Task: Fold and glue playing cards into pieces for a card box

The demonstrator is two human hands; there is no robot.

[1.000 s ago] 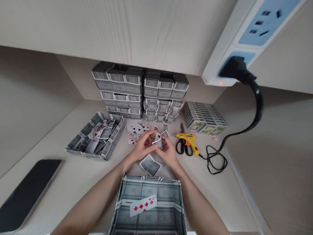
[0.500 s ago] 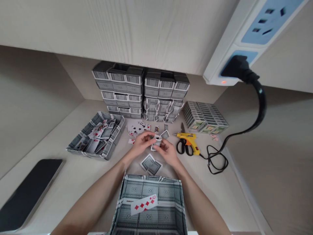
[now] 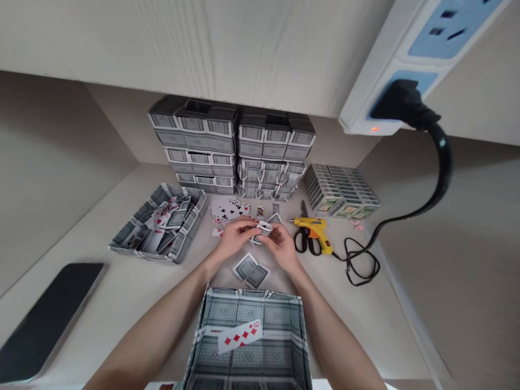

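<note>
Between my two hands is a playing card [image 3: 265, 228] bent into a curl, its patterned back facing outward. My left hand [image 3: 236, 236] pinches its left side, and my right hand [image 3: 281, 246] grips the right side with thumb and fingers. Just below them, two playing cards [image 3: 252, 270] lie face down, overlapping. Beyond the hands are face-up cards [image 3: 228, 210] with black clubs and, partly hidden by my right fingers, another face-down card [image 3: 275, 218]. Closest to me stands an open box made of cards [image 3: 249, 309], holding a loose diamond card [image 3: 240, 337].
At left, a card-built tray [image 3: 179, 252] holds many loose cards, near a black phone [image 3: 51, 319]. A yellow glue gun [image 3: 314, 232] and black scissors [image 3: 301, 241] lie right. Stacked card boxes [image 3: 195, 141], packed decks [image 3: 341, 192] and a plugged power strip [image 3: 390, 103] stand behind.
The card between my hands is bent into a tighter curl and tilted, showing more of its inner side. My right fingers have shifted slightly up around it. The view has moved slightly.
</note>
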